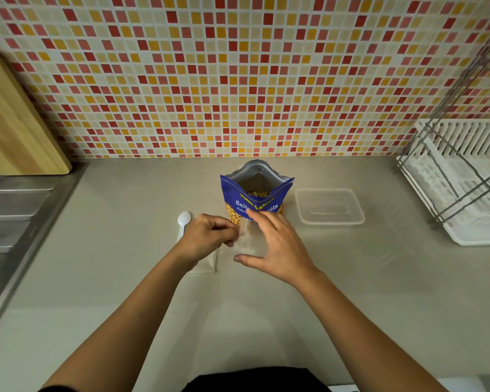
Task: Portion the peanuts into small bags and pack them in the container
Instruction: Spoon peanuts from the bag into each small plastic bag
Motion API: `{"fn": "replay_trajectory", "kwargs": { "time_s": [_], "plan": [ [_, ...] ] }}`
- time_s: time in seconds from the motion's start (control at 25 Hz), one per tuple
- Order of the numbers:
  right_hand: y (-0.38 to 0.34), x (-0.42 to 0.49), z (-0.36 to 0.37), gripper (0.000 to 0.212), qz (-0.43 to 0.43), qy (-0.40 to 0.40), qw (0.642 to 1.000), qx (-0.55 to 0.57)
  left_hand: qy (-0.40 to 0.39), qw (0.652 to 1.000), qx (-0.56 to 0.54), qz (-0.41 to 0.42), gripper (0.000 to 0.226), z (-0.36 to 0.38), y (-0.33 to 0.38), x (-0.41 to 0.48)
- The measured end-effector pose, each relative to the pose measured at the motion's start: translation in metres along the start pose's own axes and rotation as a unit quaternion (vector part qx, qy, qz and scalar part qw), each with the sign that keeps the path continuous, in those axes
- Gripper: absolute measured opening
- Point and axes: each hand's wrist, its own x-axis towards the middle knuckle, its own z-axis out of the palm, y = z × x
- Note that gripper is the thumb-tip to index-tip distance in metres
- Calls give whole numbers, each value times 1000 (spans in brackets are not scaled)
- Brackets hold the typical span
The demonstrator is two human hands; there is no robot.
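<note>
The left hand (210,233) was curled and pinched the left edge of a small clear bag (249,240) in the middle of the frame. The right hand (279,247) was spread wide with straight fingers, and it lay over the right side of the same bag; its fingertips were blurry. Under the left wrist, more clear bags (207,264) lay flat on the counter (351,292). Just left of the left hand lay a white plastic spoon (183,222). Right behind the hands stood the blue bag of salted peanuts (256,198), open at the top, with nuts showing inside. To its right sat a clear plastic container (330,206) with nothing in it. At the right edge was a white dish rack (464,182). At the left were a metal sink (12,210) and a wooden cutting board (17,123) leaning on the tiled wall (238,80).
</note>
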Motion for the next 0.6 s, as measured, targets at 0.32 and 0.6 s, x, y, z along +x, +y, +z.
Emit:
{"fn": "replay_trajectory", "kwargs": {
  "time_s": [0.32,0.6],
  "plan": [
    [3,2,0,56,-23,46,997,54,-13,1000,-11,2,15,-3,-1,-3],
    [10,-5,-11,60,51,93,973,205,223,933,257,-117,21,-52,-76,25]
  ]
}}
